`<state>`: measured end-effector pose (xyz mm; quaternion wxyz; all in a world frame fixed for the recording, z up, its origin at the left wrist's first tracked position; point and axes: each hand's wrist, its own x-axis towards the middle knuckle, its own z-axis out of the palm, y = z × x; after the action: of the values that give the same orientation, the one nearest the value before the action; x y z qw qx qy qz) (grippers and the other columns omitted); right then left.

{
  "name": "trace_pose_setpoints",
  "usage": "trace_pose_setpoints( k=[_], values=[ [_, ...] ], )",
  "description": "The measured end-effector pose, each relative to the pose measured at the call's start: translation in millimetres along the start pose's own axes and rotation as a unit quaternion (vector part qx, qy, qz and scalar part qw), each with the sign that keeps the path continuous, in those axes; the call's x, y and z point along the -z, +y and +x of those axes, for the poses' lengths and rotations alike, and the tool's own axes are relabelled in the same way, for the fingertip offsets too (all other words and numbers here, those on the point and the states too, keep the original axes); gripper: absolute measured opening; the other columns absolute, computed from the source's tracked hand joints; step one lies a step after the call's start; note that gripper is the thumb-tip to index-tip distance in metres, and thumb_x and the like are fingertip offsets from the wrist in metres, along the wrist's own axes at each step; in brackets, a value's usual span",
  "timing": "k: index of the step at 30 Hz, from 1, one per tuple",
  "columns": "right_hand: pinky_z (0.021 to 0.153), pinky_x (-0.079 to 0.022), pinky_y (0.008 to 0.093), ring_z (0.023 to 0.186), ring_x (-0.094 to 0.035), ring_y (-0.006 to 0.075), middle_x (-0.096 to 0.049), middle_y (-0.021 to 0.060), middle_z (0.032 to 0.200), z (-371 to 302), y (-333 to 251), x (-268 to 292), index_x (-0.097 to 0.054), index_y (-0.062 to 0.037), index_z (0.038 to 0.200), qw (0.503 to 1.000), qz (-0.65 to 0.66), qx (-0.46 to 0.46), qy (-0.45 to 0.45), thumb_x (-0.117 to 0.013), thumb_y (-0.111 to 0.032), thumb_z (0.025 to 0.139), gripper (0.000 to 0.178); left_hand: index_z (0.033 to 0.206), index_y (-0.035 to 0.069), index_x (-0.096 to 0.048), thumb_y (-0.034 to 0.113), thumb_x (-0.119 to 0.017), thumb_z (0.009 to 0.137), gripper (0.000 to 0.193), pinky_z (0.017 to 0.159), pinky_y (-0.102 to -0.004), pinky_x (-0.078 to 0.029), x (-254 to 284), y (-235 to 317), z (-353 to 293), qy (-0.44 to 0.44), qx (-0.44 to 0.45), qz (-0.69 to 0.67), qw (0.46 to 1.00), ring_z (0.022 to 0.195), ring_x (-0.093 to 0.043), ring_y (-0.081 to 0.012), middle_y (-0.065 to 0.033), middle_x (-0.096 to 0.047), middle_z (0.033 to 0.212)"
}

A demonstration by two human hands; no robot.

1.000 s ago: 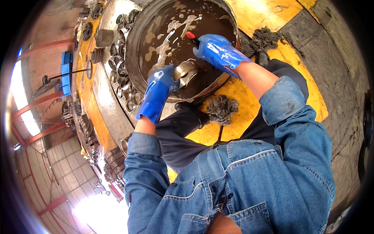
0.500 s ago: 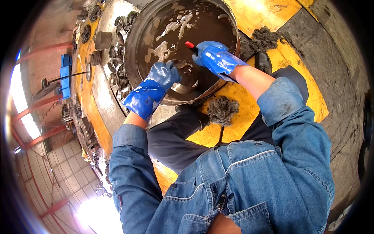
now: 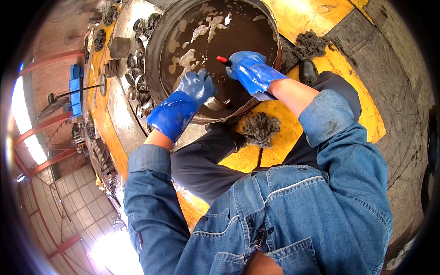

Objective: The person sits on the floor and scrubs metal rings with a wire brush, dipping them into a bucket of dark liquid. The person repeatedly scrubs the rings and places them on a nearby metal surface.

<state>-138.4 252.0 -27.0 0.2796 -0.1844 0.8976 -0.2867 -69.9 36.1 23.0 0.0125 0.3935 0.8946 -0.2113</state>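
Both my hands wear blue rubber gloves over a round metal tub (image 3: 155, 59) of dark brown liquid with patches of pale foam. My left hand (image 3: 196, 87) is closed at the tub's near left side, on what looks like a metal ring (image 3: 215, 104); the ring is mostly hidden by the glove and the dark liquid. My right hand (image 3: 247, 64), closed over the tub's right half, grips a tool by its red and black handle (image 3: 222, 60). The tool's working end is out of sight.
Several metal rings (image 3: 140, 82) are heaped along the tub's left side. A clump of dark grey fibres (image 3: 262, 129) lies on the yellow floor plate (image 3: 353, 85) near my feet, another clump (image 3: 312, 46) right of the tub. A blue box (image 3: 76, 90) stands far left.
Less of the ring shows beside my left hand, which has shifted slightly right. My right hand has moved slightly down and left with the tool. Foam patches have drifted on the liquid.
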Motion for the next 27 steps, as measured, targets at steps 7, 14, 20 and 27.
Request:
trace_pose_setpoints(
  k=[7,14,20,27],
  values=[
    [0.081,-0.057,0.0481,0.094,-0.073,0.0419,-0.074,0.0214,0.095,-14,14,-5,-0.076,-0.0052,0.105,0.999,-0.025,0.044,0.009,-0.068,-0.037,0.091,0.036,0.13,0.015,-0.068,0.018,-0.063,0.099,0.032,0.092,-0.0449,-0.061,33,6,-23,-0.04,0.063,0.012,0.997,0.124,-0.068,-0.0306,-0.0094,-0.072,0.132],
    [0.081,-0.057,0.0463,0.087,-0.073,0.0377,-0.075,0.02,0.09,-5,3,28,-0.077,-0.0028,0.103,0.961,0.267,-0.047,0.052,-0.072,-0.044,0.089,0.044,0.149,0.007,-0.056,0.03,-0.076,0.098,0.059,0.106,-0.0437,-0.054,61,-24,-33,0.049,0.475,-0.725,0.497,0.123,-0.068,-0.033,-0.0134,-0.066,0.144],
    [0.081,-0.057,0.0434,0.084,-0.072,0.0325,-0.075,0.0187,0.09,-44,-26,70,-0.075,-0.0023,0.099,0.926,0.358,0.099,0.061,-0.069,-0.05,0.094,0.048,0.157,0.013,-0.044,0.05,-0.063,0.103,0.068,0.117,-0.0521,-0.043,33,-43,-6,0.085,0.385,-0.919,0.01,0.14,-0.051,-0.0392,-0.0148,-0.049,0.16],
    [0.08,-0.058,0.0417,0.083,-0.072,0.0322,-0.076,0.0183,0.089,9,-17,38,-0.076,-0.0031,0.098,0.921,0.349,0.099,0.144,-0.068,-0.048,0.096,0.046,0.158,0.012,-0.043,0.049,-0.063,0.103,0.07,0.117,-0.0533,-0.043,30,-39,29,0.093,0.383,-0.918,-0.034,0.141,-0.051,-0.0396,-0.0157,-0.048,0.16]
  ],
)
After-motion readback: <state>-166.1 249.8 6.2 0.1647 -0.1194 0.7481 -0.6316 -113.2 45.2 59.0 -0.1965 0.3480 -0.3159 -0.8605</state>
